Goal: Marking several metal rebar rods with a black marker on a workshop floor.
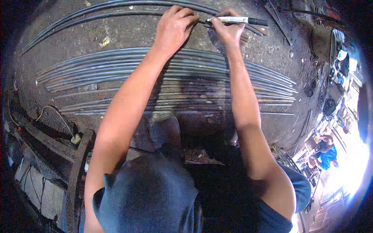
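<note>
At the far middle, my right hand (228, 30) is closed around a white marker pen (237, 19). The pen's black end points right, and its other end reaches left toward the fingertips of my left hand (175, 26). My left hand has its fingers bent over a long grey metal rod (128, 14), one of several in the far bundle. Both forearms stretch forward over a second, wider spread of thin metal rods (186, 66) on the ground. The exact spot where the pen's tip meets the rod is too small to make out.
A dark metal frame (79, 167) stands at the near left, with a cable (58, 112) beside it. My shoe (166, 130) is just behind the rods. Thin bars (280, 25) lie at the far right. Farther right, a person in blue (327, 155) sits among assorted clutter.
</note>
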